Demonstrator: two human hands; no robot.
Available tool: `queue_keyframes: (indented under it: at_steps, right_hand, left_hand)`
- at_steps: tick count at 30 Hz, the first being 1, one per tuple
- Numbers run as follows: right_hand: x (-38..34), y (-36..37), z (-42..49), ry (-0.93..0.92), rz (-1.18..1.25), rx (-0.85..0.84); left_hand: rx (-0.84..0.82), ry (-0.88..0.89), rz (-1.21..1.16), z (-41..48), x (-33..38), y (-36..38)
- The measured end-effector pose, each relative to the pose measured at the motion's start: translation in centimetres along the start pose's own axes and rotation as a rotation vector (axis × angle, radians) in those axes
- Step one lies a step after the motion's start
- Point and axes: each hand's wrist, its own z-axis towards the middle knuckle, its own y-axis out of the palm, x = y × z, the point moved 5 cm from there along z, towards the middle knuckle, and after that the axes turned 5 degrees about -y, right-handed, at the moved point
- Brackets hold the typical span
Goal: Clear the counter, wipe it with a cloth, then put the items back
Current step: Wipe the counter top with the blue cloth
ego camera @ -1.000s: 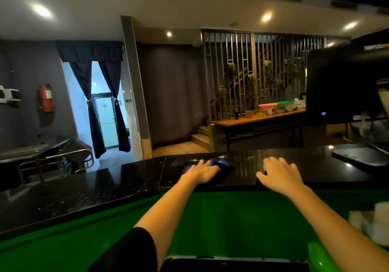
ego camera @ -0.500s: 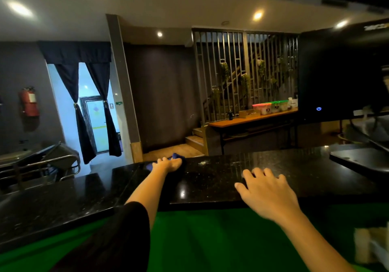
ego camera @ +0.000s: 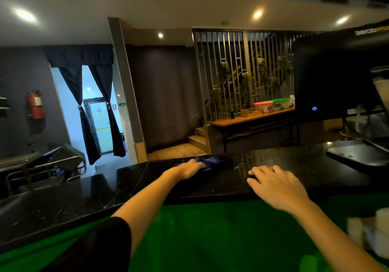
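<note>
Black table (ego camera: 294, 160), far edge: left grip (ego camera: 189, 169) is pressing a blue cloth (ego camera: 208, 161), curl unclear; right grip (ego camera: 275, 185) is lying released, flat.

Looks like a café or bar front desk: black granite counter (ego camera: 84, 198), till monitor (ego camera: 328, 77) at two o'clock, fire extinguisher (ego camera: 35, 105) at nine o'clock.

Blue cloth (ego camera: 207, 161), speckled black counter (ego camera: 273, 160), green surface (ego camera: 221, 236)

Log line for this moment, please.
phase: wipe | left hand: on blue cloth, atop black counter | right hand: resting flat on counter
</note>
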Motion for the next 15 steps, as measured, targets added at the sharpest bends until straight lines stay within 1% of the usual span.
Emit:
queue_keyframes:
  at_steps: [3, 6, 7, 10, 13, 15]
  right_hand:
    - [1.0, -0.3, -0.4, -0.005, -0.017, 0.030]
    - [1.0, 0.2, -0.3, -0.023, -0.072, 0.018]
    - [0.9, 0.3, -0.1, -0.032, -0.085, 0.023]
    - [0.9, 0.4, 0.1, -0.021, -0.085, 0.048]
    - [0.7, 0.4, 0.3, -0.021, -0.138, 0.088]
    - [0.6, 0.4, 0.4, -0.016, -0.137, 0.116]
  left_hand:
    - [0.105, -0.202, -0.031, 3.6, -9.9, -3.0]
    - [0.174, -0.280, -0.007, 9.1, -17.1, -4.8]
    - [0.185, -0.305, -0.004, 9.6, -17.8, -5.3]
    - [0.181, -0.355, 0.029, 11.1, -18.6, -6.1]
    - [0.130, -0.371, 0.058, 7.9, -13.3, -6.3]
    - [0.092, -0.344, 0.046, 8.3, -10.5, -5.3]
